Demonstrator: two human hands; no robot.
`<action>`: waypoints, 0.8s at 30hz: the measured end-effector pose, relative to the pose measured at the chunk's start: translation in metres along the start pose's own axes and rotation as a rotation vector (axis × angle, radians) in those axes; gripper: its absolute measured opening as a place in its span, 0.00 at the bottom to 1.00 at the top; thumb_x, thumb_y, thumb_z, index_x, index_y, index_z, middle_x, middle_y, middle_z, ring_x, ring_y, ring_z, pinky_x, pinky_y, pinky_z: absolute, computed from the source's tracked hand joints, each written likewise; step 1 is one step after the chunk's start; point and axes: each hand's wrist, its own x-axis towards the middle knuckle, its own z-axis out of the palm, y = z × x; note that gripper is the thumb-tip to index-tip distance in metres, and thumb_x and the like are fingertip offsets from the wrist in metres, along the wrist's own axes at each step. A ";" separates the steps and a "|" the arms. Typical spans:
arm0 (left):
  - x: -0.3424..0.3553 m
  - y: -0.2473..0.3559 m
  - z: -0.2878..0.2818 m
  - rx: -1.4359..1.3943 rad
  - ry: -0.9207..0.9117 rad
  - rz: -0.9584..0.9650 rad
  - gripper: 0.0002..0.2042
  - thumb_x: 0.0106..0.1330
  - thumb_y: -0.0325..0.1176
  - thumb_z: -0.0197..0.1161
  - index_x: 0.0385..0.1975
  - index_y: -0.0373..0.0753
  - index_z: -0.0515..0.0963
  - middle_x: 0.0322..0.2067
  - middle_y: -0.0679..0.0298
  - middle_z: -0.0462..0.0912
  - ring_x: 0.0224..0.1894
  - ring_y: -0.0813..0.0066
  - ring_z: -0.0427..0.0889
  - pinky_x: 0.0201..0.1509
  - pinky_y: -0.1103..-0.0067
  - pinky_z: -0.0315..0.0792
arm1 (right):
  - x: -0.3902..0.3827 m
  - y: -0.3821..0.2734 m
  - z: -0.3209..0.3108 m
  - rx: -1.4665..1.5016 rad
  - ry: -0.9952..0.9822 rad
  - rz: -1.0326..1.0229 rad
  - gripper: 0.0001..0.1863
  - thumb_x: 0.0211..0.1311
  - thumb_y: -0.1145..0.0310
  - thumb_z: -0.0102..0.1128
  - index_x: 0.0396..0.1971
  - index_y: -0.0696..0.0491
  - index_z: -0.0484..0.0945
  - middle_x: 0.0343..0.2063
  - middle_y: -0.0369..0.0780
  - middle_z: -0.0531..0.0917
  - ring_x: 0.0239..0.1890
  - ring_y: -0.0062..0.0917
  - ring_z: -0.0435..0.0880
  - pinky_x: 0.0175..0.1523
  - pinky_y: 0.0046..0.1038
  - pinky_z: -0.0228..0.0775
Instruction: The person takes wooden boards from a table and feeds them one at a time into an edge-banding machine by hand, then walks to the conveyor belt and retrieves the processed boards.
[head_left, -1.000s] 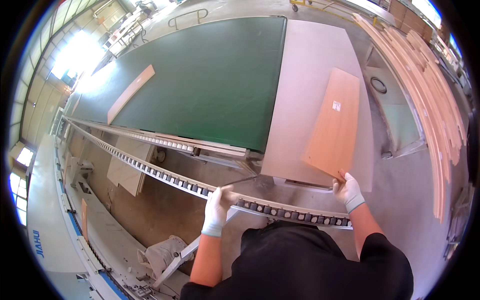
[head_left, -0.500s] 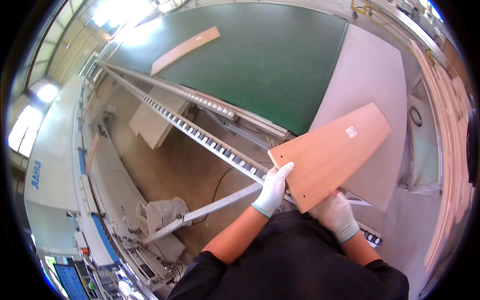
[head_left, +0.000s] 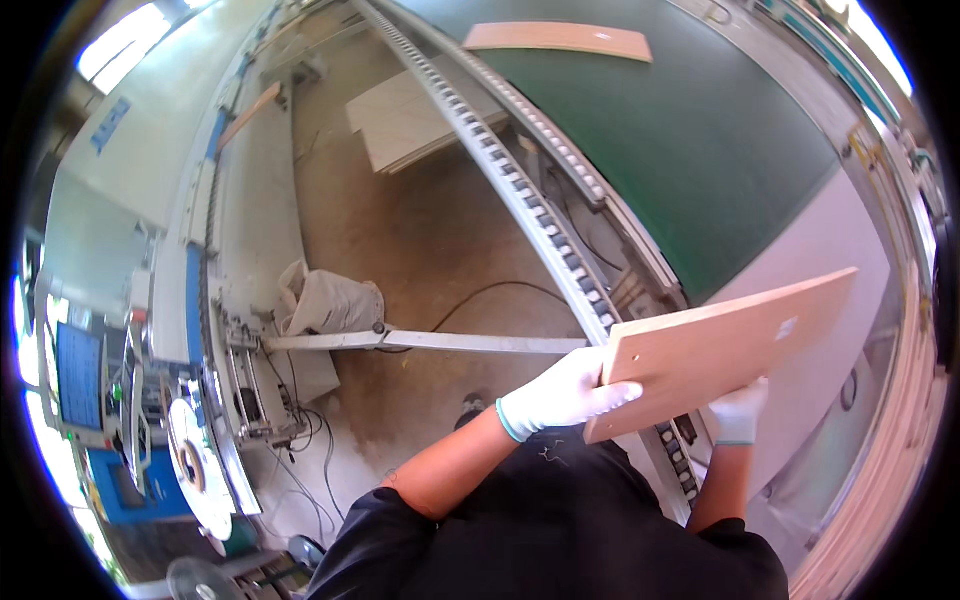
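Observation:
A light-brown wooden panel [head_left: 715, 350] is held up in front of my body, tilted so that its upper long edge shows. It has small holes at its left end and a white sticker toward the far right. My left hand [head_left: 562, 393], in a white glove, grips the left end with the thumb on the near face and its other fingers behind. My right hand [head_left: 738, 408], also gloved, holds the lower long edge, its fingertips partly hidden by the panel.
A roller rail [head_left: 500, 170] runs diagonally beside a green-topped table [head_left: 690, 150], where another wooden panel [head_left: 560, 40] lies. A pale board [head_left: 825, 250] is at right. Leftward stand a long machine [head_left: 240, 220], a white sack [head_left: 330, 303] and a screen [head_left: 80, 375]. Cables cross the floor.
The view has swung left, bringing the machine and screen further in. The panel has tipped, its face now seen more slanted and its long edge showing. Both hands still hold it.

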 end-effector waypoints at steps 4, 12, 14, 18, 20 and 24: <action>-0.048 -0.032 -0.039 -0.245 0.127 0.024 0.21 0.67 0.33 0.64 0.58 0.32 0.72 0.50 0.66 0.80 0.53 0.81 0.73 0.61 0.77 0.68 | 0.009 0.024 0.047 -0.032 -0.039 -0.036 0.35 0.67 0.40 0.40 0.66 0.47 0.64 0.65 0.40 0.68 0.66 0.39 0.65 0.69 0.48 0.54; -0.200 -0.159 -0.136 0.158 0.630 -0.304 0.24 0.71 0.47 0.56 0.55 0.32 0.75 0.53 0.57 0.80 0.59 0.66 0.75 0.64 0.71 0.66 | -0.001 0.133 0.124 -0.298 -0.282 -0.484 0.35 0.70 0.42 0.39 0.69 0.49 0.56 0.68 0.42 0.60 0.69 0.37 0.59 0.72 0.45 0.50; -0.249 -0.128 -0.139 -0.089 0.752 -0.082 0.27 0.70 0.45 0.59 0.62 0.32 0.68 0.60 0.53 0.73 0.64 0.64 0.69 0.68 0.70 0.61 | -0.003 0.169 0.136 -0.393 -0.353 -0.523 0.37 0.71 0.42 0.40 0.69 0.53 0.56 0.69 0.42 0.59 0.69 0.37 0.59 0.73 0.43 0.49; -0.296 -0.070 -0.143 -0.148 0.708 0.188 0.40 0.66 0.45 0.65 0.71 0.35 0.50 0.69 0.50 0.59 0.72 0.61 0.56 0.72 0.67 0.54 | -0.003 0.270 0.155 -0.592 -0.599 -0.445 0.41 0.69 0.39 0.44 0.67 0.58 0.57 0.67 0.45 0.61 0.68 0.37 0.60 0.72 0.41 0.50; -0.309 -0.044 -0.147 -0.169 0.664 0.322 0.47 0.64 0.50 0.66 0.73 0.39 0.41 0.71 0.49 0.53 0.74 0.60 0.50 0.74 0.66 0.46 | 0.001 0.313 0.151 -0.783 -0.796 -0.462 0.43 0.67 0.39 0.48 0.65 0.62 0.59 0.64 0.48 0.65 0.65 0.38 0.64 0.70 0.40 0.53; -0.343 -0.047 -0.184 -0.310 0.890 0.742 0.46 0.65 0.54 0.63 0.73 0.38 0.43 0.71 0.56 0.52 0.73 0.65 0.49 0.74 0.69 0.47 | -0.037 0.369 0.161 -1.417 -1.053 -0.823 0.41 0.64 0.34 0.49 0.49 0.65 0.71 0.46 0.47 0.76 0.50 0.32 0.73 0.57 0.35 0.64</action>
